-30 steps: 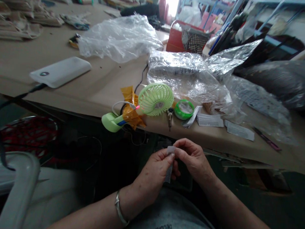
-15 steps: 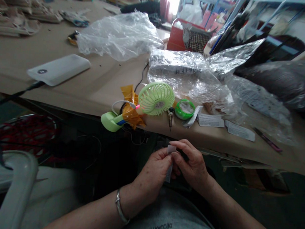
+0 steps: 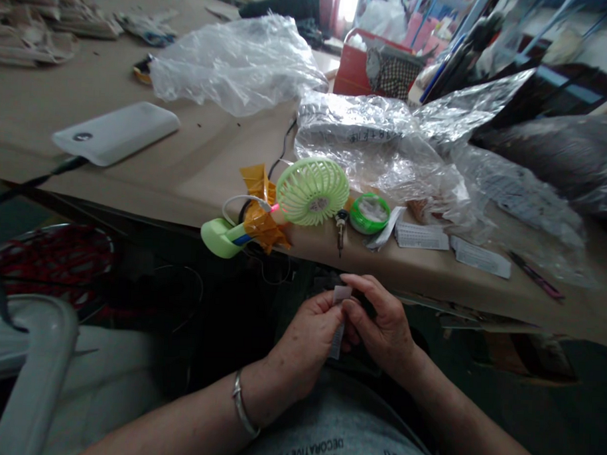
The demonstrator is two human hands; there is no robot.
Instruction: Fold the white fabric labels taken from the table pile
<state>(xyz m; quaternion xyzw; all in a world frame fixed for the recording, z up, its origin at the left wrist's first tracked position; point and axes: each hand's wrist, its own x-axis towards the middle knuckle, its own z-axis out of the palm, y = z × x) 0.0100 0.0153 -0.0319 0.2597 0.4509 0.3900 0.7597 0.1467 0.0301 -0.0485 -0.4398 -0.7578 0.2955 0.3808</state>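
Over my lap, just below the table edge, my left hand (image 3: pixel 299 343) pinches a narrow whitish label (image 3: pixel 341 294) between thumb and fingers. Its upper end sticks up above the grip, and a printed part hangs below. My right hand (image 3: pixel 383 326) meets it from the other side, thumb against the label and lower fingers curled behind it. The right index finger arches above the label's top end. How many layers the label has is hidden by the fingers.
A green fan (image 3: pixel 312 191) is taped at the table edge. Beside it lie a small pointed tool (image 3: pixel 340 234), a green round container (image 3: pixel 370 214), printed label stacks (image 3: pixel 421 236) and a pink-handled tool (image 3: pixel 537 275). Clear plastic bags (image 3: pixel 239 63) and a white power bank (image 3: pixel 116 133) lie behind.
Both hands keep nearly the same grip on the label, with only a tiny shift of the fingers. The view has tilted slightly, so the table items sit a little higher.
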